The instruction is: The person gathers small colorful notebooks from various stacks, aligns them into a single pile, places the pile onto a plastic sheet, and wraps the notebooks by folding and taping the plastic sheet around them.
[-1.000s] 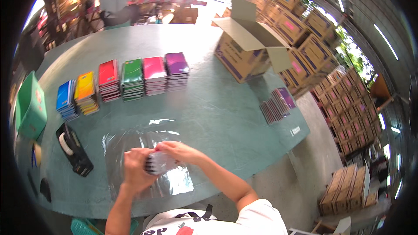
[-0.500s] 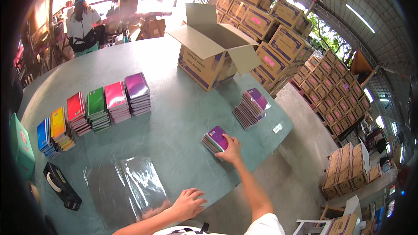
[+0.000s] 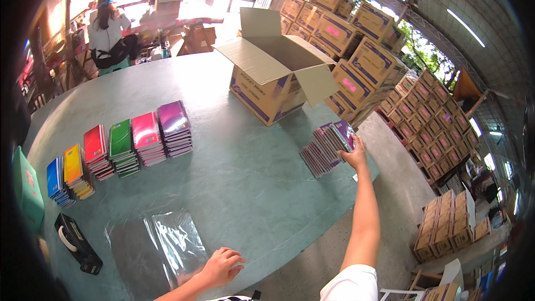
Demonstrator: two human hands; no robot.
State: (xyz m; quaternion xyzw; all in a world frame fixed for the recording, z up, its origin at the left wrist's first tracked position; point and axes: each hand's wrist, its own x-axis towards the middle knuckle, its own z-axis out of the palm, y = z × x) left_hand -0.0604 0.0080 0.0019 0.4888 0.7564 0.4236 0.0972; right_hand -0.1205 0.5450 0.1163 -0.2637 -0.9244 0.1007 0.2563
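My right hand [image 3: 355,155] is closed around the end of a bundle of small purple spiral notebooks [image 3: 341,134] at the table's right side. That bundle rests against a leaning row of similar notebooks [image 3: 319,151], whose edges face me. Below the table's middle my left hand [image 3: 223,266] is empty, its fingers loosely bent and apart. It is beside clear plastic sheets or bags [image 3: 161,242], which lie flat and shiny on the grey-green table [image 3: 239,189].
Stacks of blue [image 3: 58,180], yellow [image 3: 76,167], red [image 3: 97,147], green [image 3: 122,145], pink [image 3: 147,134] and purple [image 3: 175,125] notebooks line the left. An open carton [image 3: 262,95] stands at the back. A black tape dispenser [image 3: 78,242] lies near left. Stacked cartons [image 3: 362,58] rise beyond the table.
My right hand has carried the purple notebooks from the table's middle up and right to the leaning row. My left hand has shifted slightly left and down.
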